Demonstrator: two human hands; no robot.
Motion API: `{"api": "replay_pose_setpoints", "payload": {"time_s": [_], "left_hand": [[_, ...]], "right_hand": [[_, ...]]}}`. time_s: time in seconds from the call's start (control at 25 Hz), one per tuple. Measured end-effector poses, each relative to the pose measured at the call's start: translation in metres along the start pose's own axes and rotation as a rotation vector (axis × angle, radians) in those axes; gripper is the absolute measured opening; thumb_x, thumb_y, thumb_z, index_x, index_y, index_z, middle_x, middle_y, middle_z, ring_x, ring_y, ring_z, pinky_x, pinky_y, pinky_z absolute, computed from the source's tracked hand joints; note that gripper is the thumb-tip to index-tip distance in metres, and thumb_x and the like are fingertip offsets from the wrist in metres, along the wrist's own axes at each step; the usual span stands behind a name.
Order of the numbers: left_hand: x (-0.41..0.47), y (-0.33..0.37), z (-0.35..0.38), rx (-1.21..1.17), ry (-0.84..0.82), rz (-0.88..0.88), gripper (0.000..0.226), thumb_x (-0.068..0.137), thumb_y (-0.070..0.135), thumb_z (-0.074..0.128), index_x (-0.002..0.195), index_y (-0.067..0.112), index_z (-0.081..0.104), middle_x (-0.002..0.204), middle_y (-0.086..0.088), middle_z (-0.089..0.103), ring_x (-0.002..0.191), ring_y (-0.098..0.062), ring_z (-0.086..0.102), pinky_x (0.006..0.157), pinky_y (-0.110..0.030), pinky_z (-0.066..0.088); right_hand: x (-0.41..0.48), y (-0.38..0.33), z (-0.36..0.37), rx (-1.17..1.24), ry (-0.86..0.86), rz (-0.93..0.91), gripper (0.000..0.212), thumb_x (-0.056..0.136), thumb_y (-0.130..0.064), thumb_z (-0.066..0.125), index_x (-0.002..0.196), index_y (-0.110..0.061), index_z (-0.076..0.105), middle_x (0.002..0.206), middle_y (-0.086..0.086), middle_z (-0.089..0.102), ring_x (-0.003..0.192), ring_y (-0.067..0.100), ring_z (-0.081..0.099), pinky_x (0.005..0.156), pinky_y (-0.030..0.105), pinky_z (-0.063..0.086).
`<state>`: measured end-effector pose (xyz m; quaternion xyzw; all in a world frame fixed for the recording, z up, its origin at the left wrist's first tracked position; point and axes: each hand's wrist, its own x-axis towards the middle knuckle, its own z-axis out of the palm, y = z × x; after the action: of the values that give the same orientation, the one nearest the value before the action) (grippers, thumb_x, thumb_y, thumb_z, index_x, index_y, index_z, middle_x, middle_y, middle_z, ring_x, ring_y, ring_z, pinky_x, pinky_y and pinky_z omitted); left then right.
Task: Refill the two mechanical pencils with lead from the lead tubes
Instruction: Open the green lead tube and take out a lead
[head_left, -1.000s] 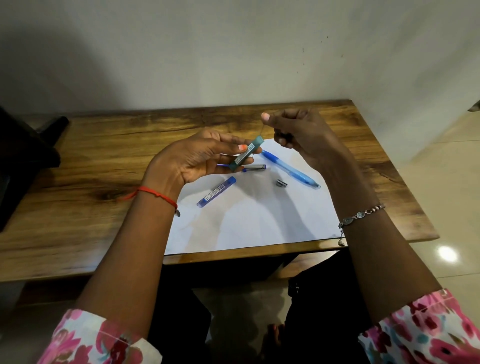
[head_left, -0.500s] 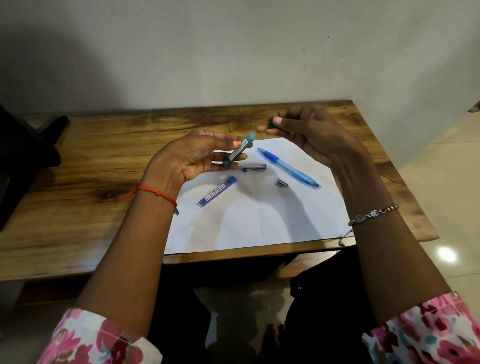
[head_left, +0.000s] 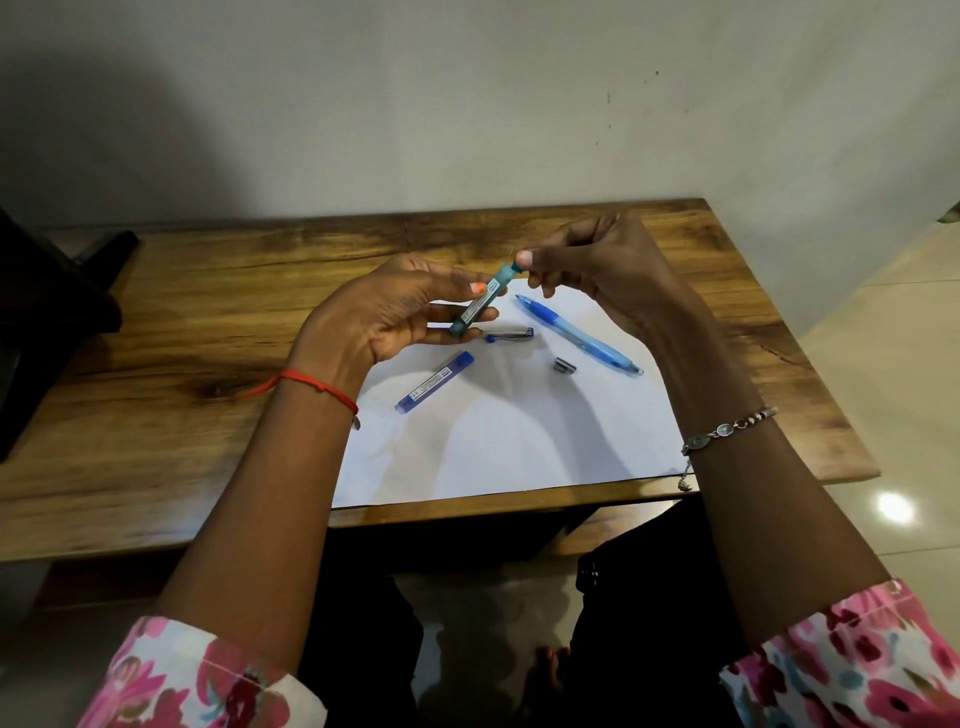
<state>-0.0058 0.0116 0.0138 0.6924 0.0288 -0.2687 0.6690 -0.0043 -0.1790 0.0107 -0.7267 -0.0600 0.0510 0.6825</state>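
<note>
My left hand (head_left: 384, 317) holds a teal lead tube (head_left: 480, 301) tilted, its top end up and to the right. My right hand (head_left: 597, 265) pinches the teal cap at that top end with thumb and fingertips. On the white paper (head_left: 519, 447) lie a blue lead tube (head_left: 436, 387), a light-blue mechanical pencil (head_left: 579, 335), and a silver pencil (head_left: 511, 333) partly hidden under my left fingers. A small grey cap (head_left: 564, 366) lies loose between the two pencils.
The paper lies on a wooden table (head_left: 208, 322) set against a pale wall. A dark object (head_left: 47, 312) stands at the table's left end. The table's right edge drops to a tiled floor (head_left: 893, 364).
My right hand, which was lifted away from the tube with the cap half a second ago, has come down onto the tube's top end. My left hand has barely shifted.
</note>
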Motion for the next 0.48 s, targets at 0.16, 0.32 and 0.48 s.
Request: {"api": "replay_pose_setpoints", "payload": {"time_s": [0.16, 0.32, 0.48], "left_hand": [[-0.0008, 0.0007, 0.0011, -0.015, 0.013, -0.011, 0.012, 0.084, 0.003, 0.058, 0.09, 0.005, 0.067, 0.095, -0.007, 0.069, 0.069, -0.014, 0.072, 0.059, -0.028, 0.059], [0.0002, -0.0006, 0.0003, -0.016, 0.002, -0.007, 0.011, 0.083, 0.001, 0.058, 0.088, 0.005, 0.067, 0.09, -0.008, 0.069, 0.069, -0.015, 0.072, 0.064, -0.03, 0.06], [0.0009, -0.0013, 0.0008, -0.014, 0.008, 0.0, 0.012, 0.083, 0.0, 0.058, 0.089, 0.004, 0.067, 0.093, -0.009, 0.069, 0.069, -0.015, 0.072, 0.063, -0.031, 0.06]], "right_hand": [[0.0002, -0.0008, 0.0013, -0.022, 0.02, 0.01, 0.003, 0.073, 0.001, 0.073, 0.071, -0.001, 0.072, 0.056, 0.002, 0.068, 0.053, 0.015, 0.059, 0.05, 0.021, 0.046], [0.0006, -0.0006, 0.0048, -0.003, 0.038, 0.008, 0.01, 0.072, 0.003, 0.073, 0.065, -0.005, 0.072, 0.053, 0.002, 0.067, 0.051, 0.015, 0.058, 0.047, 0.021, 0.045], [0.0014, -0.0002, 0.0057, -0.009, 0.056, 0.019, 0.008, 0.072, 0.003, 0.073, 0.071, -0.004, 0.07, 0.052, -0.001, 0.066, 0.047, 0.012, 0.056, 0.045, 0.02, 0.043]]}}
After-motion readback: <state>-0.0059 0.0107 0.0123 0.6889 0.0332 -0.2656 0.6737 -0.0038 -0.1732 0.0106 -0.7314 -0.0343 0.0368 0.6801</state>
